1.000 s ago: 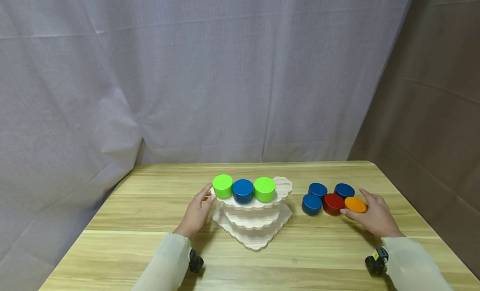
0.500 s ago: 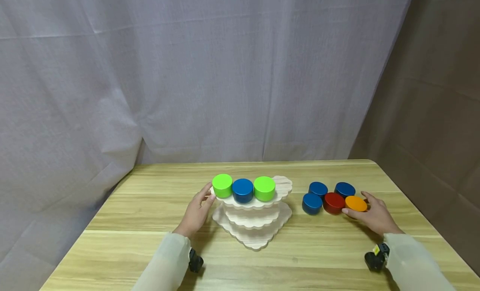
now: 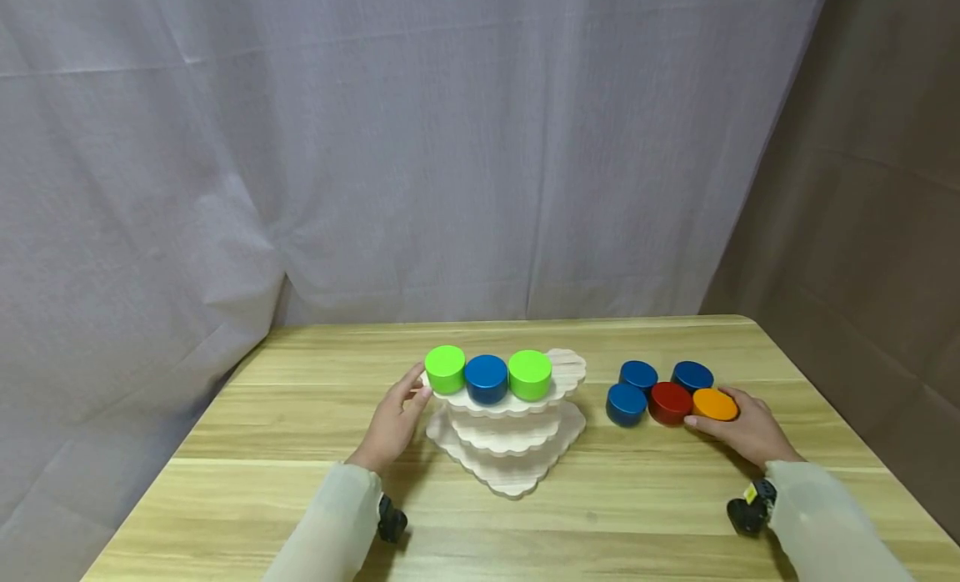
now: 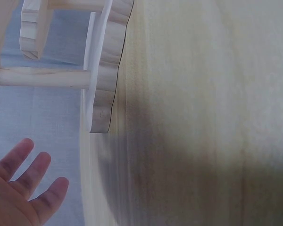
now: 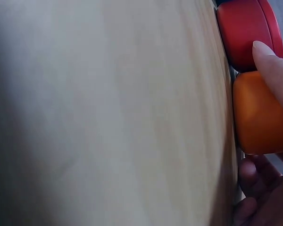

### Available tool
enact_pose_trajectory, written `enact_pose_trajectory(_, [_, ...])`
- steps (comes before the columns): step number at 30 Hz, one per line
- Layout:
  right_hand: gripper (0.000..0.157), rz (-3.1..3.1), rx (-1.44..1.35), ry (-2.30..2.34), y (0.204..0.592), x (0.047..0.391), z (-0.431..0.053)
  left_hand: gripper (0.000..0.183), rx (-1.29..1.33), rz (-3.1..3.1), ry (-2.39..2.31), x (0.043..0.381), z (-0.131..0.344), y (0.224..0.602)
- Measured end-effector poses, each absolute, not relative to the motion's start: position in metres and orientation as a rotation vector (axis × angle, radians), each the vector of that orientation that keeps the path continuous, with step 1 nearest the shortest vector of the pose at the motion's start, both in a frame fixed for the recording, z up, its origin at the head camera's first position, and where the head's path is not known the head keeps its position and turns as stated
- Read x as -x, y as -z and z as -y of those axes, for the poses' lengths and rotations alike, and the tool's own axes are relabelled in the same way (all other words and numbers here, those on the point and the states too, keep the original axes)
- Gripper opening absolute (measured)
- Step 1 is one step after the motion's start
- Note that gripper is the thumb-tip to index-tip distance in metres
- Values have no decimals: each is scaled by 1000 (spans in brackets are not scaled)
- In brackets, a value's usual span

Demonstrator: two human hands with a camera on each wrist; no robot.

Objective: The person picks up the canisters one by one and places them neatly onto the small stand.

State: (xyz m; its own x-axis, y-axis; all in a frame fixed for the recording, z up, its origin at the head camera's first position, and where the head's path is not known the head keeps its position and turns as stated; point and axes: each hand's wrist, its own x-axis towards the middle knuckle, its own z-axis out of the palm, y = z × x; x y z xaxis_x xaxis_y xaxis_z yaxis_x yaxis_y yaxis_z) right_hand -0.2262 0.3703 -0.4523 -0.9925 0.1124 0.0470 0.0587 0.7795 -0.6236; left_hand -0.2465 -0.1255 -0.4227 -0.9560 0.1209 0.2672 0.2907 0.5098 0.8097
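In the head view my right hand grips the orange tin, thumb along its near side and fingers round its right side. The right wrist view shows that thumb's tip overlapping the red tin beside it. My left hand is at the left edge of a tiered wooden stand with scalloped edges, thumb and forefinger right at its top tier. Its other fingers extend loosely in the left wrist view. On that tier stand a left green tin, a blue tin and a right green tin.
Three blue tins stand close around the red one: a front-left tin, a back-left tin and a back-right tin. A grey curtain hangs behind the wooden table, and a brown cloth at its right.
My right hand's fingers have closed in from beside the orange tin until they lie against it. The left hand stays at the stand.
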Motion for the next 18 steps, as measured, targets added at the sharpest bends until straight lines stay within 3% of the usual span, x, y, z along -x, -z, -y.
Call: enact_pose_trajectory(18, [81, 2838, 145, -1016, 451, 220, -369, 48, 374, 2556, 1424, 246, 124, 422])
